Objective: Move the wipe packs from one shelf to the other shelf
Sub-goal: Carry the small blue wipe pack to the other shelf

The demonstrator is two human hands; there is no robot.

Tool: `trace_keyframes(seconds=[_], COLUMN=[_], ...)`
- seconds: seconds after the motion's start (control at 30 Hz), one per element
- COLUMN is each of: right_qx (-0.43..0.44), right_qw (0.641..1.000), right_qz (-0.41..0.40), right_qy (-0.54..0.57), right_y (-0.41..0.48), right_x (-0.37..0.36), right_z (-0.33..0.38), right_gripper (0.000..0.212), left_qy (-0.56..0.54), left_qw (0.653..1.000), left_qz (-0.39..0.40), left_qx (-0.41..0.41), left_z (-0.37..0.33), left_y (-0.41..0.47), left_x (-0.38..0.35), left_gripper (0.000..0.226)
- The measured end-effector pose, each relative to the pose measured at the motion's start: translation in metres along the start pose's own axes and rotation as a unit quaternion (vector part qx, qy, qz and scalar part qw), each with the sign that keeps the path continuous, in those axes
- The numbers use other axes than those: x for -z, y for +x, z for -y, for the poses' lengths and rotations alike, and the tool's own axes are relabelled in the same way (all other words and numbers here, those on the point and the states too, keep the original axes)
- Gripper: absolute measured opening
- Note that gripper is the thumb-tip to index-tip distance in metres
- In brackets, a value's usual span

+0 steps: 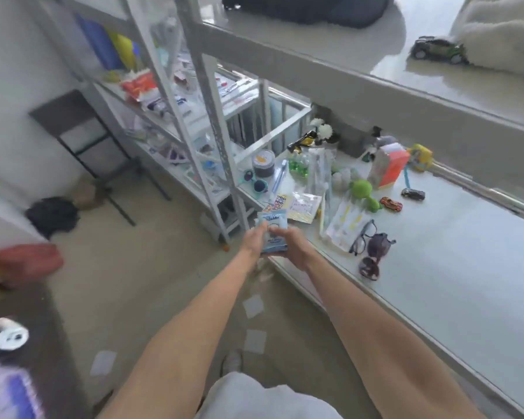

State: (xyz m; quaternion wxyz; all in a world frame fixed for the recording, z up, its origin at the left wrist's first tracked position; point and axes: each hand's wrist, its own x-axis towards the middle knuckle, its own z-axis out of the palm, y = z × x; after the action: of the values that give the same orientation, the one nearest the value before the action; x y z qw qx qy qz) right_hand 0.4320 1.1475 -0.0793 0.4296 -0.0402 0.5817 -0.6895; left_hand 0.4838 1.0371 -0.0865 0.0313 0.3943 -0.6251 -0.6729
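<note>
A light blue wipe pack (273, 229) is held between both my hands, just off the front left corner of the long white shelf (466, 267). My left hand (253, 241) grips its left side and my right hand (295, 246) grips its right side; the pack's lower edge is hidden by my fingers. Whether it is a single pack or a small stack is unclear. A second white shelving unit (176, 116) with several levels of packets stands further left and back.
The long shelf carries sunglasses (372, 252), toy cars (390, 202), a green toy (362, 190), sachets (304, 207), a tin (263, 163) and an orange box (390, 169). A dark side table (82, 131) stands by the wall. Bags lie on the floor at left.
</note>
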Motion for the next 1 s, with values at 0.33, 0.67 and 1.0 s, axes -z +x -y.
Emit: trace_keyframes(seconds=[0.33, 0.67, 1.0], right_qx=[-0.126, -0.161, -0.172], right_qw=[0.977, 0.965, 0.951], right_qz=[0.149, 0.15, 0.188], right_qy=[-0.089, -0.143, -0.173], right_y=[0.119, 0.234, 0.423], right_x=[-0.246, -0.388, -0.491], right_z=[-0.079, -0.09, -0.059], right_gripper=[0.031, 0.03, 0.027], left_qy=[-0.165, -0.229, -0.199], left_qw=[0.979, 0.963, 0.966], left_qz=[-0.099, -0.111, -0.131], left_qx=[0.072, 0.093, 0.098], left_z=[0.063, 0.046, -0.018], left_y=[0.051, 0.125, 0.272], left_x=[0.283, 0.435, 0.55], left_gripper=[0.044, 0.046, 0.046])
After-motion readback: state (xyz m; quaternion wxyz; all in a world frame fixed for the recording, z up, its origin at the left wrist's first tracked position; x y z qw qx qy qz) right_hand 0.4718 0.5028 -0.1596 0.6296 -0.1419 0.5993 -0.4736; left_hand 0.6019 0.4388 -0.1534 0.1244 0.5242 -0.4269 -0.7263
